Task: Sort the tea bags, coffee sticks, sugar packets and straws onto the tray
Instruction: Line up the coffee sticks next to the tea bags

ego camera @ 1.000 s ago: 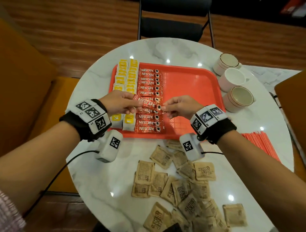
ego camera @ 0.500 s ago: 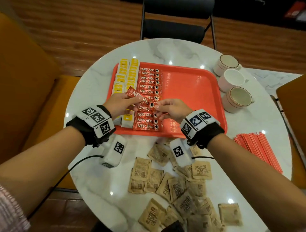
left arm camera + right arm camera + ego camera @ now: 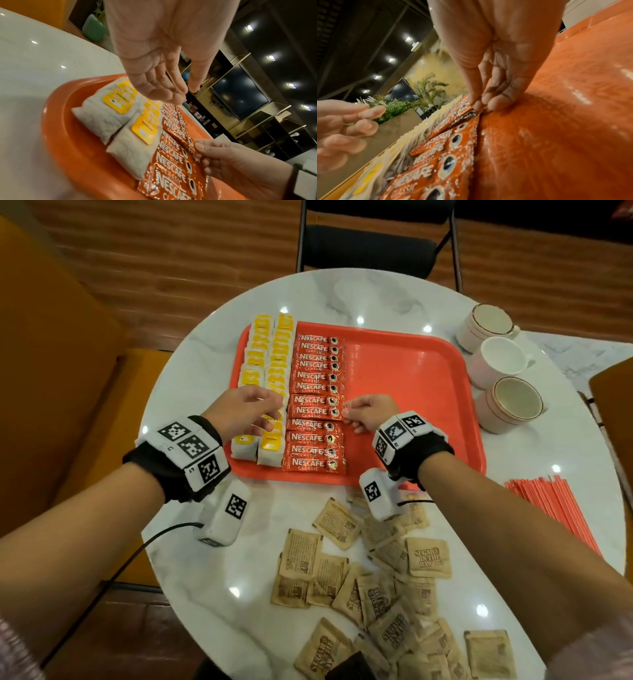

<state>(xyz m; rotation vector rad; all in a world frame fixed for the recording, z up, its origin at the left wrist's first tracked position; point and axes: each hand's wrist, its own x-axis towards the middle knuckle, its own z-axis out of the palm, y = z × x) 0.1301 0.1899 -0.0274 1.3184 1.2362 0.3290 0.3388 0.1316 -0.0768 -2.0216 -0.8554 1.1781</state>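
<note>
On the red tray (image 3: 411, 392), two columns of yellow-tagged tea bags (image 3: 270, 361) lie along the left side, with a column of red coffee sticks (image 3: 317, 364) beside them. My right hand (image 3: 346, 412) pinches the right end of one coffee stick (image 3: 313, 411) that lies in the column; the right wrist view shows thumb and fingers (image 3: 489, 104) on its end. My left hand (image 3: 274, 412) hovers open over the tea bags (image 3: 106, 119), holding nothing. Brown sugar packets (image 3: 376, 577) lie scattered on the table in front of the tray. Red straws (image 3: 565, 508) lie bundled at the right.
Three cups (image 3: 500, 361) stand right of the tray on the round white marble table (image 3: 205, 344). A black chair (image 3: 370, 251) is behind the table, and orange seats flank it. The right half of the tray is bare.
Both hands held the coffee stick above the column; now it lies in the column. My left hand has let go and opened, while my right still pinches the stick's end.
</note>
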